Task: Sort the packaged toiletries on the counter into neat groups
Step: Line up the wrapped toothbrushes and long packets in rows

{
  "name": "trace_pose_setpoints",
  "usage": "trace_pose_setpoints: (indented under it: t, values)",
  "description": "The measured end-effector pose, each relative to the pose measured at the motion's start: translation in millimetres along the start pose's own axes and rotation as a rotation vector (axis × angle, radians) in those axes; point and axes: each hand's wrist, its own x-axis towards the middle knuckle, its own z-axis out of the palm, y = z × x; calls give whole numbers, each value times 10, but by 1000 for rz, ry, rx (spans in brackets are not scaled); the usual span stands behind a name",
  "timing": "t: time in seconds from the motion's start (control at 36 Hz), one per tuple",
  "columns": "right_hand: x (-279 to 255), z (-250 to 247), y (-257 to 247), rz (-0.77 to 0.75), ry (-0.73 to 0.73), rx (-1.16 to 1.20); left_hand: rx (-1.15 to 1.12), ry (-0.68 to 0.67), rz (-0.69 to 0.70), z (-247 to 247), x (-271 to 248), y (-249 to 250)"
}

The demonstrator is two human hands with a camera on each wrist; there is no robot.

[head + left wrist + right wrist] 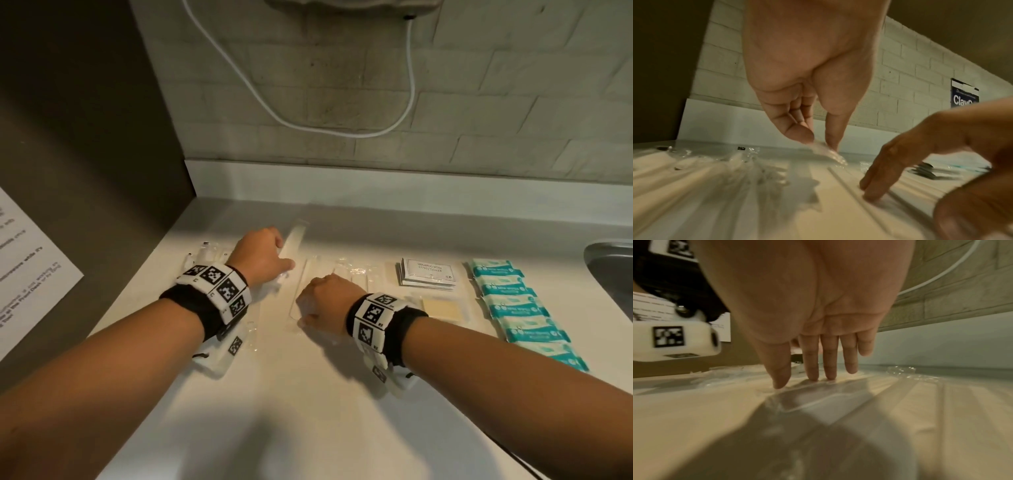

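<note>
My left hand (pixel 285 261) hovers over the back left of the white counter (pixel 308 394). Its thumb and forefinger pinch the end of a long clear-wrapped packet (pixel 295 240), seen as crinkled plastic wrap (pixel 830 154) in the left wrist view. My right hand (pixel 308 308) lies just right of it, its straight fingertips (pixel 813 378) pressing down on a row of long clear-wrapped packets (pixel 313 274) that lie side by side. More clear-wrapped items (pixel 205 251) sit left of my left wrist.
A stack of shampoo sachets (pixel 428 274), a beige wrapped bar (pixel 440 308) and a column of teal packets (pixel 513 301) lie to the right. A metal sink (pixel 609 263) is at the far right. A dark side wall (pixel 85 171) with a paper sheet (pixel 27 274) closes the left.
</note>
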Motion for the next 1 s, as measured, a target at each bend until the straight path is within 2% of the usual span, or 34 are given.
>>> trace_pose_setpoints:
  t: [0.11, 0.22, 0.31, 0.39, 0.5, 0.58, 0.72, 0.83, 0.92, 1.0]
  values:
    - [-27, -52, 84, 45, -37, 43, -58, -76, -91, 99, -172, -89]
    - [-120, -82, 141, 97, -37, 106, -20, -186, -93, 305, -277, -100]
    - [-218, -63, 220, 229, 16, 112, 62, -137, 9, 338, -292, -37]
    - [-344, -30, 318, 302, 30, 64, 119, -119, 229, 309, -306, 118]
    - [-474, 60, 372, 263, -51, -28, 338, -292, 456, 346, -370, 311]
    - [-521, 130, 377, 238, -65, -14, 479, -376, 473, 427, -406, 340]
    - [-497, 124, 425, 240, -77, 26, 469, -323, 474, 477, -460, 356]
    - [-497, 111, 463, 241, -67, 57, 454, -330, 465, 474, -476, 379]
    - [-524, 91, 519, 267, -43, 11, 417, -339, 490, 459, -488, 420]
    - [-549, 84, 590, 279, -106, -75, 420, -385, 520, 476, -529, 481]
